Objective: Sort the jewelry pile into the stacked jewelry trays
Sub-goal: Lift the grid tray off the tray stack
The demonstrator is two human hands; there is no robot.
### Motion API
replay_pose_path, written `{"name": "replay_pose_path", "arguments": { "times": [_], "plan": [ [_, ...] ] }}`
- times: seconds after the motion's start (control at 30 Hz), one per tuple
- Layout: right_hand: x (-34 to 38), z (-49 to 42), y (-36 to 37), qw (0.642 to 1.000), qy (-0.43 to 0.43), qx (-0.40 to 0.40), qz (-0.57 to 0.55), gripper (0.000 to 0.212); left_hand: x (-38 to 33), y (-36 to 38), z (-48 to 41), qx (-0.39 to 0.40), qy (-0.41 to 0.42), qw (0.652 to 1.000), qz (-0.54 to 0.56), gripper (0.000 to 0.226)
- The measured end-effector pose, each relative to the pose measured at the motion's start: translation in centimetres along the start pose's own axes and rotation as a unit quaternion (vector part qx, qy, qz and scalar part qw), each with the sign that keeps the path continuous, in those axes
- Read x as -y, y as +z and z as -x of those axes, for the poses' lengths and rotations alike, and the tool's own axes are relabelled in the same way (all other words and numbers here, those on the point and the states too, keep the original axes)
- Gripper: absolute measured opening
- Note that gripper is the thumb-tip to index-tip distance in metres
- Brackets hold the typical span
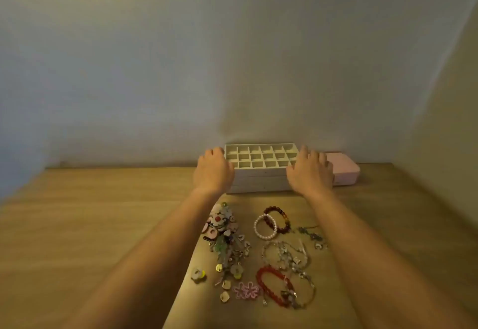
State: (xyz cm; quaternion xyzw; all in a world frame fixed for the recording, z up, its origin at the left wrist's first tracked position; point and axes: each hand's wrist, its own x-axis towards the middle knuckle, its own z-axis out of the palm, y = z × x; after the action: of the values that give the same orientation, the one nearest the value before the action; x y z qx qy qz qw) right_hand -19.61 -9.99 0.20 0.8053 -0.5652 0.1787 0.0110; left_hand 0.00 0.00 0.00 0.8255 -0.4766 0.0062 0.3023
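Nothing sorted yet: every visible compartment is empty, the whole pile is left. Your left hand (213, 170) grips the left end of the stacked white gridded jewelry trays (258, 177), at 12 o'clock on the wooden table (103, 212). Your right hand (309, 172) holds the right end. A pale pink box (345, 168) sits just beside, 3 o'clock of the trays. The jewelry pile (284, 256) lies at 6 o'clock: flower charms (219, 221) left, bead bracelets (274, 222) and tangled chains right.

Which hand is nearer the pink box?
Right. The right hand is at the right end of the tray stack, just beside the pink box; the left hand is at the stack's left end.
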Motion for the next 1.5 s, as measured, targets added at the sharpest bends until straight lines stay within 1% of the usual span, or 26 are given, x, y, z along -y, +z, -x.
{"name": "replay_pose_path", "arguments": {
  "times": [0.13, 0.23, 0.37, 0.47, 0.53, 0.63, 0.67, 0.73, 0.77, 0.83, 0.9, 1.03, 1.1, 1.17, 1.2, 1.27, 1.33, 1.4, 1.5],
  "plan": [
    [-0.5, -1.3, 2.6, 0.999, 0.045, -0.008, 0.004, 0.045, 1.0, 2.9, -1.9, 0.013, -0.086, 0.996, 0.020, 0.042],
    [-0.5, -2.1, 4.3, 0.997, 0.057, -0.012, -0.040, 0.042, 1.3, 4.9, -2.6, 0.033, -0.119, 0.992, 0.027, 0.048],
    [-0.4, -2.3, 4.7, 0.993, 0.062, -0.036, -0.094, 0.042, 1.3, 5.7, -3.2, 0.025, -0.132, 0.987, 0.088, 0.042],
    [-0.1, -1.9, 4.2, 0.989, 0.065, -0.066, -0.118, 0.046, 1.4, 5.0, -3.3, -0.003, -0.128, 0.983, 0.132, 0.029],
    [0.2, -1.4, 3.2, 0.986, 0.063, -0.078, -0.137, 0.050, 1.0, 3.9, -2.7, -0.023, -0.119, 0.983, 0.138, 0.020],
    [1.1, -0.3, 1.3, 0.978, 0.083, -0.065, -0.178, 0.063, 0.7, 1.5, -1.1, -0.048, -0.104, 0.985, 0.127, 0.022],
    [1.4, 0.2, 0.7, 0.977, 0.091, -0.058, -0.187, 0.063, 0.7, 0.7, -0.6, -0.052, -0.104, 0.985, 0.131, 0.026],
    [1.9, 1.6, -0.4, 0.974, 0.098, -0.045, -0.199, 0.054, 0.5, -1.4, 0.9, -0.056, -0.106, 0.982, 0.144, 0.032],
    [2.0, 2.1, -0.8, 0.973, 0.101, -0.035, -0.206, 0.049, 0.5, -2.1, 1.5, -0.060, -0.104, 0.981, 0.153, 0.030],
    [2.4, 4.0, -1.9, 0.972, 0.094, -0.010, -0.213, 0.044, 0.7, -4.3, 3.5, -0.077, -0.105, 0.978, 0.166, 0.016],
    [3.0, 6.2, -2.9, 0.975, 0.083, 0.008, -0.207, 0.044, 1.2, -6.5, 5.8, -0.083, -0.109, 0.979, 0.150, 0.010],
    [4.2, 10.7, -4.7, 0.979, 0.059, 0.022, -0.192, 0.045, 3.2, -10.1, 10.8, -0.068, -0.130, 0.984, 0.102, 0.013],
    [4.3, 13.4, -5.3, 0.976, 0.037, 0.053, -0.210, 0.043, 4.5, -11.5, 13.7, -0.074, -0.134, 0.984, 0.089, 0.014],
    [4.2, 16.2, -5.4, 0.967, 0.032, 0.073, -0.242, 0.036, 5.8, -12.5, 16.4, -0.073, -0.128, 0.986, 0.077, 0.016],
    [4.1, 17.5, -5.3, 0.964, 0.028, 0.075, -0.252, 0.034, 6.4, -12.9, 17.7, -0.066, -0.128, 0.987, 0.071, 0.016],
    [3.9, 20.1, -5.3, 0.963, 0.022, 0.076, -0.256, 0.043, 7.5, -13.7, 20.3, -0.046, -0.130, 0.989, 0.050, 0.018],
    [3.9, 22.5, -5.4, 0.968, 0.018, 0.085, -0.235, 0.051, 8.7, -14.1, 22.9, -0.026, -0.135, 0.990, 0.032, 0.020],
    [4.0, 24.6, -5.5, 0.973, 0.010, 0.097, -0.210, 0.050, 9.6, -14.2, 25.1, -0.006, -0.138, 0.990, 0.018, 0.020],
    [4.0, 27.3, -5.0, 0.976, 0.001, 0.114, -0.186, 0.043, 11.0, -13.9, 28.4, 0.024, -0.143, 0.989, -0.002, 0.021]
  ]
}}
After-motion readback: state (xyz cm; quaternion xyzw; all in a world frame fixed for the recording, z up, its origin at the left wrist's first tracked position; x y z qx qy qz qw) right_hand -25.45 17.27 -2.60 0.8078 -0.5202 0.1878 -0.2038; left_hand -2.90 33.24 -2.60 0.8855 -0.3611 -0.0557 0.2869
